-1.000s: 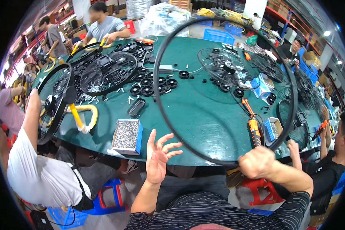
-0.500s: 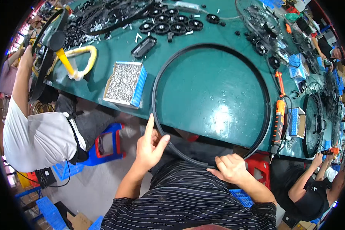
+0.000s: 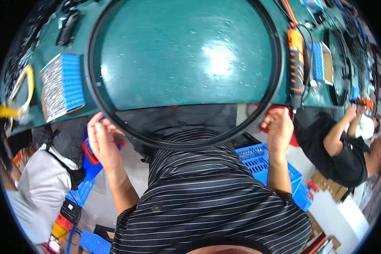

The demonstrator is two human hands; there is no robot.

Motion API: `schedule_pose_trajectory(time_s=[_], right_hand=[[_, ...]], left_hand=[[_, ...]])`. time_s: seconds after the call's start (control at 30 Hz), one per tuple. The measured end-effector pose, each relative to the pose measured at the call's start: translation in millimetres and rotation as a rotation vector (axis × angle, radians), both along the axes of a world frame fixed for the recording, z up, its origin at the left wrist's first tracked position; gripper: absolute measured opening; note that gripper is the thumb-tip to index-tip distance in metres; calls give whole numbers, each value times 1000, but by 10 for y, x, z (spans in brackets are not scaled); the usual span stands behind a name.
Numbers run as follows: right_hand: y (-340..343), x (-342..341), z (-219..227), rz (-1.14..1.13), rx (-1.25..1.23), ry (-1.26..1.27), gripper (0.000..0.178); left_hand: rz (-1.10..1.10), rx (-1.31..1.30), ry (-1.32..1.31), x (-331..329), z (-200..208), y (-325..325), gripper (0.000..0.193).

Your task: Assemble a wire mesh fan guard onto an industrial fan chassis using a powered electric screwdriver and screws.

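Observation:
A large black ring (image 3: pixel 279 55) lies on the green table, its near part hanging over the edge in front of my striped shirt. My left hand (image 3: pixel 105 142) is beside the ring's near left side, fingers loosely bent and apart, their tips close to the rim. Whether they touch it, I cannot tell. Off the ring's near right side is my right hand (image 3: pixel 278 129), fingers half curled and nothing seen in them. A blue and white box (image 3: pixel 72 84) of small metal screws stands left of the ring. Right of it lies an orange and black electric screwdriver (image 3: pixel 296 63).
Another open blue box (image 3: pixel 321 63) stands beyond the screwdriver. A yellow loop (image 3: pixel 27 86) and a black oblong part (image 3: pixel 67 28) lie at the left. Co-workers sit on both sides, one in white (image 3: pixel 51 178), one in black (image 3: pixel 343 156). A blue crate (image 3: pixel 258 163) is below the table.
My view has shifted, and the ring now sits nearer my body, further over the table edge. My right hand has let go of the rim; both hands have moved outward to its sides.

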State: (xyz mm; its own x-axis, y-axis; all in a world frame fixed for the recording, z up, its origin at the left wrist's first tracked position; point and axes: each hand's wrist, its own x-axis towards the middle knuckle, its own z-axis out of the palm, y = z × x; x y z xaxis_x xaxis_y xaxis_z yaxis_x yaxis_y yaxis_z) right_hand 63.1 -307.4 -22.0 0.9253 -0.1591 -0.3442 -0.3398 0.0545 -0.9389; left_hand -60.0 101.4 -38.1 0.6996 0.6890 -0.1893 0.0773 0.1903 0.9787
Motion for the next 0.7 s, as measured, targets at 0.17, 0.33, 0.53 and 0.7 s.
schedule_pose_trajectory(time_s=[0.17,0.33,0.53,0.7], right_hand=[[112,-122,-128,203,157,77,52],[178,-202,-161,321,231,111,58],[169,-201,-42,454,390,132,37],[210,-191,-77,472,516,96,41]], left_hand=[[-128,96,64,96,60,-38,42],[-235,109,37,101,125,-163,58],[-279,116,-4,104,73,-145,59],[-294,115,-33,136,39,-97,59]])
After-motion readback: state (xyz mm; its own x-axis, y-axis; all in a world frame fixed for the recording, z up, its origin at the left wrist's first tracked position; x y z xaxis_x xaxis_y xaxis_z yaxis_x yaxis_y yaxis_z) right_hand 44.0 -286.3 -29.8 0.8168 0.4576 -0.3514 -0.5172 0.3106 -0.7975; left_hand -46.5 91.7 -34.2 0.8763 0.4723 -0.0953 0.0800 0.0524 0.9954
